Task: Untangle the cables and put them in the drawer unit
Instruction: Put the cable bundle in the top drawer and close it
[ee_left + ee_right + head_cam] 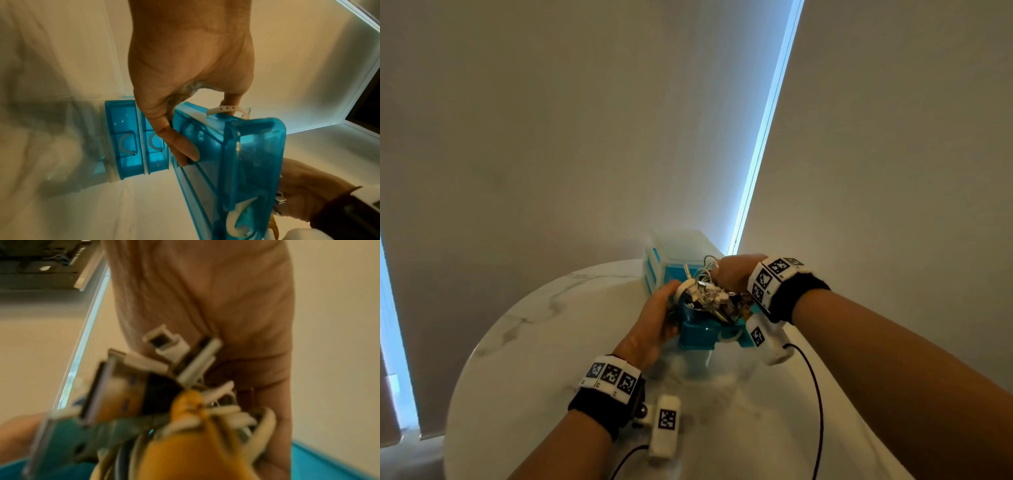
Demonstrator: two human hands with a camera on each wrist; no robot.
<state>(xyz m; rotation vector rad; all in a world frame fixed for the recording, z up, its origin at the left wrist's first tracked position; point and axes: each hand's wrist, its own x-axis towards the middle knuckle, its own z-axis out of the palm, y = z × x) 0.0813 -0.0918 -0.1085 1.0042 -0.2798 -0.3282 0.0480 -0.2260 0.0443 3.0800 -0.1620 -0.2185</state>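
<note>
Cables (pixel 710 294) sit bunched just above the pulled-out blue drawer (pixel 697 334), clutched by the right hand (pixel 732 274), while the left hand (pixel 654 322) apparently grips the drawer's near side.

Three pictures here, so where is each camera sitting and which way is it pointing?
Head: worn on the head, looking down at a marble table, drawer unit, both forearms and hands.
Left wrist: looks along the left hand, which grips the pulled-out blue drawer.
Right wrist: looks along the right hand at the blurred cable bundle it holds.
Shared: head and left wrist both show the blue drawer and both hands.
</note>
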